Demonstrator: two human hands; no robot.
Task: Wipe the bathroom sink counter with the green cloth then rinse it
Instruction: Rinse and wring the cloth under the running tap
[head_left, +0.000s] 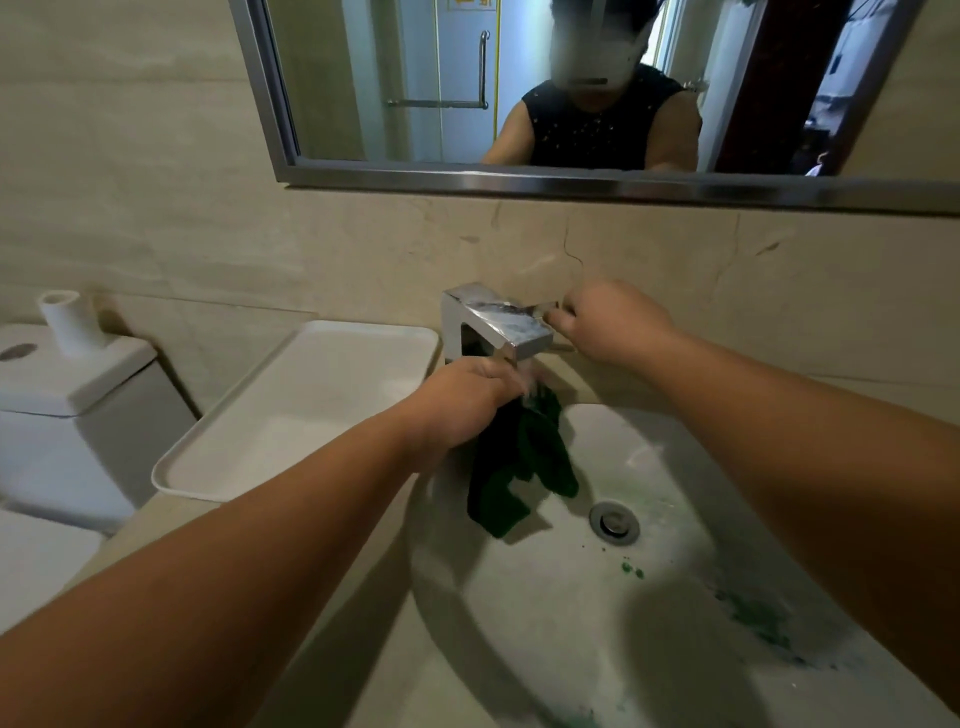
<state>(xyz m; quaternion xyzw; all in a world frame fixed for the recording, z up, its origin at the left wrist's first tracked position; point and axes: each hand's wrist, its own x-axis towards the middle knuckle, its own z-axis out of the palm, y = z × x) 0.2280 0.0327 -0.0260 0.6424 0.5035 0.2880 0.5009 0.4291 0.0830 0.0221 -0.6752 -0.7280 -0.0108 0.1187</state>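
My left hand (462, 405) grips the top of the dark green cloth (519, 467) right under the spout of the chrome faucet (498, 325). The wet cloth hangs down into the white sink basin (519, 597). A little water shows at the spout over the cloth. My right hand (613, 322) is closed on the faucet's handle at the right end of the faucet. Green stains mark the basin near the drain (614, 521) and along its right side.
A white rectangular tray (208, 467) lies on the beige counter (171, 530) left of the basin. A toilet tank (67, 384) with a white roll stands at the far left. A framed mirror (519, 182) hangs on the tiled wall above.
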